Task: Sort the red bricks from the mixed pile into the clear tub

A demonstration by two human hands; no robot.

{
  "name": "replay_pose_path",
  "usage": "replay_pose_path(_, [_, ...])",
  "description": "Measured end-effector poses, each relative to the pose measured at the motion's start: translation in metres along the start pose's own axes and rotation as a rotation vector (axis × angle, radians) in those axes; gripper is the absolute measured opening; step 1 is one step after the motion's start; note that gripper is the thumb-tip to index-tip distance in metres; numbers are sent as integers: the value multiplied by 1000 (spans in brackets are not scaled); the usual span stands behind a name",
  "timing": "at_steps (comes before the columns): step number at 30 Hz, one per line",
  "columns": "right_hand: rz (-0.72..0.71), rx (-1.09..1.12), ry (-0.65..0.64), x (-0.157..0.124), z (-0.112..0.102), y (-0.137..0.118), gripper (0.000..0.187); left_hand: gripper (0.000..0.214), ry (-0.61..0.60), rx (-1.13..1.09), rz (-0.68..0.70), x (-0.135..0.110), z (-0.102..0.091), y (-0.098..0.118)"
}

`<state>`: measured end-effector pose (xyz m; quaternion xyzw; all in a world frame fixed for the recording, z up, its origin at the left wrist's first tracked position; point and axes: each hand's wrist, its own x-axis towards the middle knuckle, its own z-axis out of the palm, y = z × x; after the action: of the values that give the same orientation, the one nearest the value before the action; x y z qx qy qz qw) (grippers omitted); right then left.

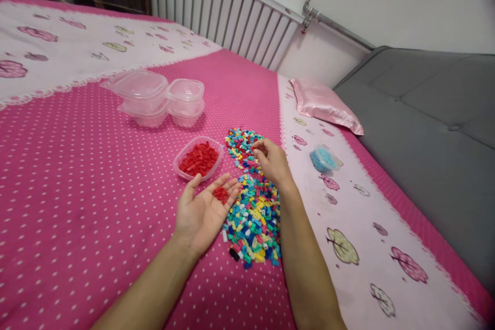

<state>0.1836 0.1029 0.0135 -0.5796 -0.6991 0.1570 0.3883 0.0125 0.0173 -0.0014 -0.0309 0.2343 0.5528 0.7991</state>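
A long pile of small mixed-colour pieces point(253, 211) lies on the pink dotted bed cover point(77, 165). My left hand point(203, 211) rests palm up beside the pile, fingers spread, with a few red pieces point(221, 194) lying in the palm. My right hand point(271, 161) reaches over the far part of the pile, fingertips pinched together on something too small to name. A clear tub of red pieces point(198, 159) stands just beyond my left hand.
Empty clear tubs with lids point(154, 97) stand stacked farther back. A clear tub of light blue pieces point(324, 159) sits to the right on the pale border. A pink pillow point(325, 105) lies by a grey sofa point(425, 139). A white radiator point(232, 15) lines the wall.
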Motion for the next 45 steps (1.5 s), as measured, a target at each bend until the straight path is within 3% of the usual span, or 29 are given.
replay_pose_path(11, [-135,128,-59,-20,-27,-56,10,64,-51,23,-19,0,-3,0])
replay_pose_path(23, [-246,53,-202,-28,-34,-71,11,59,-29,11,-21,-2,1,1])
replay_pose_path(28, [-223,12,-135,-25,-31,-64,15,60,-28,8,-22,-3,0,1])
replay_pose_path(33, [-77,-170,-52,-15,-20,-41,22,60,-34,6,-25,-2,-1,1])
replay_pose_path(37, [17,-344,-117,-7,-2,-16,27,60,-39,0,-27,-1,-1,1])
replay_pose_path(45, [22,-460,-238,-3,31,12,32,60,-22,-2,-16,-2,-1,0])
